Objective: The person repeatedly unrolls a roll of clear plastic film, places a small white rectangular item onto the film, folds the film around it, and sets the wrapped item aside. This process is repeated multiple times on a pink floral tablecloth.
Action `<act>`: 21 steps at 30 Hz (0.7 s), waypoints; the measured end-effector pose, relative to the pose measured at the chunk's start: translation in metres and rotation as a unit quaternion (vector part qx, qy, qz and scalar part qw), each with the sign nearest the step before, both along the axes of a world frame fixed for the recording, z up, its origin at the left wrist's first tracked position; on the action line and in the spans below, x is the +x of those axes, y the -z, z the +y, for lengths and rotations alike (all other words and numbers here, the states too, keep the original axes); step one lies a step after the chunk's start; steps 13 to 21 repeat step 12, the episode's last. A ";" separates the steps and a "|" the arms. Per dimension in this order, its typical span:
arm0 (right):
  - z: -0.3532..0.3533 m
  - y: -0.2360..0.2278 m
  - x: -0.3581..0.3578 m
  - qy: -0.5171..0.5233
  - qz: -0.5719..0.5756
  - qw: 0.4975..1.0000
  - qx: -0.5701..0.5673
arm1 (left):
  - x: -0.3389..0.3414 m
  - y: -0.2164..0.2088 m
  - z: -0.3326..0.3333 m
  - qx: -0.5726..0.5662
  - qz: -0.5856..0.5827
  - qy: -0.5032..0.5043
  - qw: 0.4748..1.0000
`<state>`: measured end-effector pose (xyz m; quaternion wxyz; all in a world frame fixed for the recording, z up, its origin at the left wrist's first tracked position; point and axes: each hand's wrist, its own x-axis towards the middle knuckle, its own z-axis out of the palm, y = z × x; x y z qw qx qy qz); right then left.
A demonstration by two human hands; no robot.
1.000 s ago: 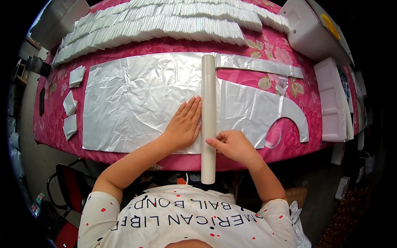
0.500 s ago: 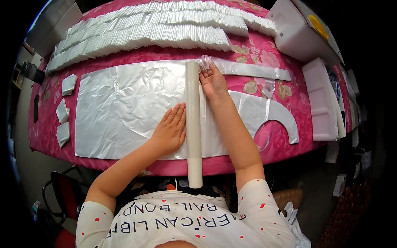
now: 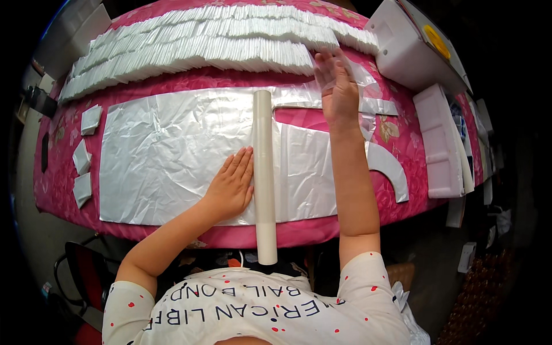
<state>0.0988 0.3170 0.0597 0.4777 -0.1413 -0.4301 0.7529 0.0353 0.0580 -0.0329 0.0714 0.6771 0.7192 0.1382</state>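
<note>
A large sheet of thin, crinkled translucent plastic film (image 3: 172,155) lies on the table, with a long pale tube (image 3: 263,172) standing lengthwise across it and jutting past the table's near edge. My left hand (image 3: 231,179) rests flat on the film, fingers together and stretched out, its fingertips beside the tube. Up at the far right, my right hand (image 3: 339,92) is raised with its fingers loosely extended and a little apart. A thin clear layer of film lies over those fingers and spreads to their right. Beyond the tube, the film has a narrow strap and a curved cut-out end (image 3: 391,167).
Long rows of folded white plastic packets (image 3: 190,49) line the table's far side. Several small folded white pieces (image 3: 82,158) lie at the left. White foam boxes (image 3: 438,144) stand at the right. Under everything is a pink floral tablecloth (image 3: 299,230). A chair (image 3: 92,270) is at lower left.
My right hand has moved from beside the tube's far end up and to the right, drawing a clear film layer along. My left hand stays flat by the tube.
</note>
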 end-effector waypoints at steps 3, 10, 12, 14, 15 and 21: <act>-0.084 0.022 -0.061 -0.110 -0.107 0.979 0.135 | 0.002 -0.001 0.002 -0.018 -0.004 0.014 1.000; -0.239 0.096 -0.126 -0.282 -0.283 0.813 0.424 | -0.004 0.018 0.005 0.063 0.003 0.046 0.997; -0.256 0.076 -0.130 -0.362 -0.315 0.716 0.508 | -0.005 0.016 -0.002 0.071 0.021 0.020 0.997; -0.256 0.076 -0.130 -0.362 -0.315 0.716 0.508 | -0.005 0.016 -0.002 0.071 0.021 0.020 0.997; -0.256 0.076 -0.130 -0.362 -0.315 0.716 0.508 | -0.005 0.016 -0.002 0.071 0.021 0.020 0.997; -0.256 0.076 -0.130 -0.362 -0.315 0.716 0.508 | -0.005 0.016 -0.002 0.071 0.021 0.020 0.997</act>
